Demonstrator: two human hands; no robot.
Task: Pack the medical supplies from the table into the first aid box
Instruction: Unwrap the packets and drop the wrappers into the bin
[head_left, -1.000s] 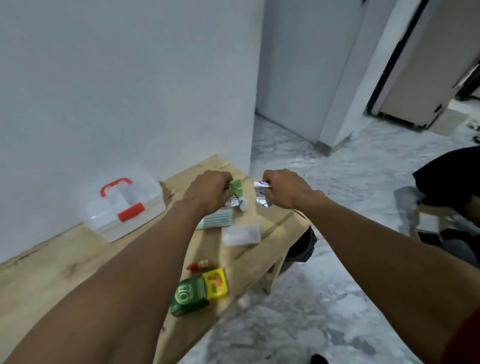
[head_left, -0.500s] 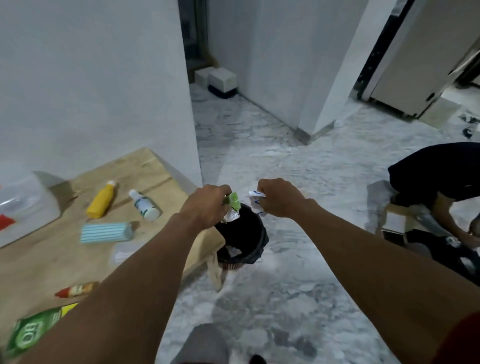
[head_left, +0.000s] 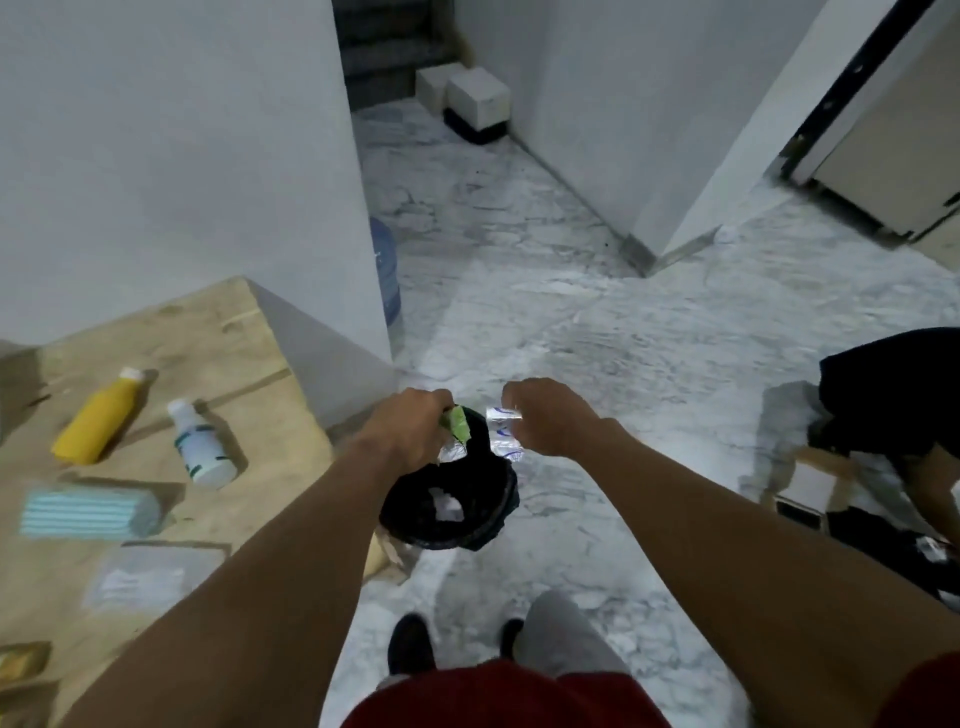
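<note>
Foil scraps over black bin (head_left: 447, 512): left hand (head_left: 410, 436) fingers (head_left: 441, 402) clamp green piece (head_left: 458, 423), right hand (head_left: 545, 418) pinches silver piece (head_left: 503, 435). Likely step: binning waste. Next: release, back to bench (head_left: 234, 364).

The wooden table (head_left: 249, 353) carries a yellow bottle (head_left: 98, 423) lying beside a white bottle (head_left: 202, 447), a striped pack (head_left: 85, 512) nearer, a clear packet (head_left: 150, 574), and a blurred yellow pack (head_left: 21, 660) at the frame edge.
</note>
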